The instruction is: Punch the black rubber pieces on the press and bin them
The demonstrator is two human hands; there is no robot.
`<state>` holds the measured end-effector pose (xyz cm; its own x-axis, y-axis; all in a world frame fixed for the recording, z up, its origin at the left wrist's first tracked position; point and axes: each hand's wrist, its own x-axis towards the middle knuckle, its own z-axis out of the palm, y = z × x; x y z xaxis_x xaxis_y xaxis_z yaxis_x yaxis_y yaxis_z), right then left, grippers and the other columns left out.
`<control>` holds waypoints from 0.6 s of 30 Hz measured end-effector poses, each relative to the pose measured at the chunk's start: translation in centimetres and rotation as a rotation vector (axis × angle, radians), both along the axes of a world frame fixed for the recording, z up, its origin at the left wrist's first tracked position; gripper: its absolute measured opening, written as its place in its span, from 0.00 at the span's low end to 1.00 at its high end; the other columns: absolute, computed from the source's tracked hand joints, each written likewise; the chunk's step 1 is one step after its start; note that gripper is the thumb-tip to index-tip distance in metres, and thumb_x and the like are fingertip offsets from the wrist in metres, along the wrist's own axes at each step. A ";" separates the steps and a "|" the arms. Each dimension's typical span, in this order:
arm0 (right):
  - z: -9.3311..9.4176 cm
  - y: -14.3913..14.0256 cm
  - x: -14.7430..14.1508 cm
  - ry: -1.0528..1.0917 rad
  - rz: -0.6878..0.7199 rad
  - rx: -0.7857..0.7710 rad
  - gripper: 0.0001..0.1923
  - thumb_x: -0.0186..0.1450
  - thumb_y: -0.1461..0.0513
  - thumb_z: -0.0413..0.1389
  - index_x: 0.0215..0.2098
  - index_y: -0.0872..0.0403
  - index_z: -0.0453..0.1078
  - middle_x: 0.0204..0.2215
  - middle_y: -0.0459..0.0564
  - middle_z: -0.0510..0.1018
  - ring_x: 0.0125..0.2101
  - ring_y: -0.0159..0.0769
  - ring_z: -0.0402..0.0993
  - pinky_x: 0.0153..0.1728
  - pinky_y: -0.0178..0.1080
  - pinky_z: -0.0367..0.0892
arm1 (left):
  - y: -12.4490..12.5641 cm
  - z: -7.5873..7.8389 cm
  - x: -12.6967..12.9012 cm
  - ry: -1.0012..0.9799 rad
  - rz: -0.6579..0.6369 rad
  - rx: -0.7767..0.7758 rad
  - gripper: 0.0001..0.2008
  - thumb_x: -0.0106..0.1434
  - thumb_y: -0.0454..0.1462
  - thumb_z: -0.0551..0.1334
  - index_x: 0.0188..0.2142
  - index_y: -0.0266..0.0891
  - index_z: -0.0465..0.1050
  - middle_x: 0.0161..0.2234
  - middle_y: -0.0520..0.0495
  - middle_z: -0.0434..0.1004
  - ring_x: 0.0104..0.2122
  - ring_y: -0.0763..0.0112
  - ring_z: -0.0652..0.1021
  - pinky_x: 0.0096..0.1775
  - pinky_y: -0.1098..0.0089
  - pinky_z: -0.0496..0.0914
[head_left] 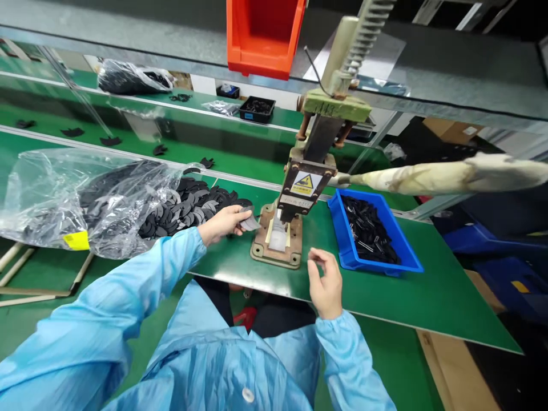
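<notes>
We are pinching a thin, light, probably flexible dark piece (249,222) by its edge in our left hand (222,224), just left of the hand press (299,188); our right hand (325,282) is hovering half-curled, empty.

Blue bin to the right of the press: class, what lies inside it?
The blue bin holds a heap of small black parts, piled against its far wall. The floor beneath the heap is covered, so how deep it goes cannot be seen.

Head view, steeply down, near workbench (385,297)
</notes>
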<state>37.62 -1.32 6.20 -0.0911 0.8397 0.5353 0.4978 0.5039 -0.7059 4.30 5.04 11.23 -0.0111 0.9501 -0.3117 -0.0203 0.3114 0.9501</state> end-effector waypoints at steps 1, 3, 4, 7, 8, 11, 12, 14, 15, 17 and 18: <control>-0.7 0.2 0.7 -0.002 -0.032 -0.012 0.15 0.74 0.56 0.55 0.57 0.50 0.73 0.50 0.58 0.80 0.48 0.43 0.81 0.49 0.51 0.82 | 2.1 -0.3 -0.3 0.006 0.065 -0.038 0.21 0.64 0.49 0.75 0.35 0.38 0.70 0.29 0.48 0.78 0.23 0.77 0.77 0.26 0.77 0.72; -1.9 0.5 1.6 -0.018 -0.070 -0.025 0.13 0.74 0.56 0.56 0.53 0.50 0.75 0.48 0.57 0.82 0.46 0.43 0.82 0.46 0.50 0.82 | 6.5 -0.6 -0.7 0.042 0.169 -0.086 0.19 0.64 0.45 0.76 0.35 0.38 0.68 0.27 0.48 0.77 0.23 0.76 0.77 0.28 0.75 0.74; -2.3 0.5 1.8 -0.029 -0.081 -0.028 0.12 0.73 0.56 0.56 0.52 0.49 0.76 0.47 0.57 0.82 0.45 0.43 0.82 0.45 0.50 0.83 | 8.7 -0.5 -0.7 0.066 0.205 -0.089 0.19 0.65 0.43 0.76 0.35 0.38 0.67 0.27 0.48 0.76 0.23 0.76 0.77 0.29 0.74 0.75; -3.2 0.5 1.9 -0.059 -0.102 -0.029 0.10 0.73 0.56 0.56 0.50 0.48 0.77 0.45 0.55 0.83 0.44 0.44 0.83 0.43 0.49 0.83 | 14.7 0.3 -0.7 0.126 0.265 -0.032 0.13 0.69 0.38 0.72 0.37 0.36 0.68 0.28 0.48 0.75 0.25 0.76 0.78 0.33 0.73 0.77; -3.3 0.4 1.8 -0.068 -0.107 -0.030 0.10 0.73 0.56 0.56 0.49 0.48 0.77 0.45 0.55 0.83 0.43 0.44 0.83 0.42 0.49 0.83 | 16.3 0.6 -0.7 0.149 0.279 -0.006 0.11 0.70 0.36 0.70 0.39 0.36 0.69 0.29 0.47 0.76 0.27 0.75 0.80 0.35 0.72 0.77; -3.2 0.4 1.8 -0.088 -0.118 -0.033 0.10 0.73 0.57 0.56 0.49 0.48 0.77 0.44 0.54 0.83 0.43 0.43 0.83 0.42 0.49 0.83 | 18.9 1.0 -1.1 0.260 0.300 0.045 0.07 0.71 0.34 0.67 0.44 0.34 0.71 0.35 0.42 0.79 0.35 0.67 0.84 0.40 0.68 0.79; -3.2 0.4 1.9 -0.091 -0.119 -0.033 0.10 0.73 0.57 0.56 0.49 0.48 0.77 0.44 0.54 0.83 0.44 0.43 0.83 0.43 0.49 0.83 | 19.1 0.9 -1.4 0.315 0.298 0.054 0.07 0.70 0.33 0.67 0.45 0.34 0.71 0.37 0.40 0.80 0.38 0.62 0.85 0.42 0.66 0.79; -3.2 0.4 2.0 -0.091 -0.113 -0.030 0.10 0.73 0.57 0.56 0.49 0.48 0.77 0.44 0.54 0.83 0.44 0.44 0.83 0.43 0.49 0.82 | 18.4 0.4 -2.0 0.440 0.282 0.085 0.07 0.67 0.33 0.68 0.43 0.34 0.74 0.41 0.35 0.82 0.47 0.54 0.84 0.49 0.60 0.78; -3.2 0.5 2.0 -0.089 -0.105 -0.028 0.10 0.73 0.58 0.56 0.49 0.48 0.76 0.44 0.54 0.83 0.45 0.44 0.83 0.44 0.49 0.82 | 17.6 0.1 -2.3 0.501 0.267 0.108 0.06 0.65 0.32 0.69 0.41 0.35 0.75 0.44 0.34 0.82 0.52 0.51 0.82 0.54 0.58 0.76; -3.2 0.6 1.8 -0.082 -0.083 -0.022 0.10 0.73 0.58 0.55 0.49 0.48 0.77 0.43 0.54 0.83 0.45 0.45 0.82 0.45 0.50 0.81 | 15.3 -0.6 -2.7 0.597 0.215 0.168 0.05 0.63 0.32 0.69 0.38 0.37 0.77 0.49 0.34 0.83 0.60 0.49 0.77 0.64 0.56 0.69; -3.2 0.5 1.7 -0.080 -0.072 -0.018 0.10 0.73 0.59 0.55 0.49 0.48 0.77 0.43 0.54 0.83 0.45 0.45 0.82 0.46 0.50 0.81 | 13.9 -1.0 -2.7 0.667 0.163 0.218 0.04 0.63 0.33 0.69 0.38 0.38 0.78 0.52 0.34 0.83 0.62 0.48 0.75 0.67 0.56 0.65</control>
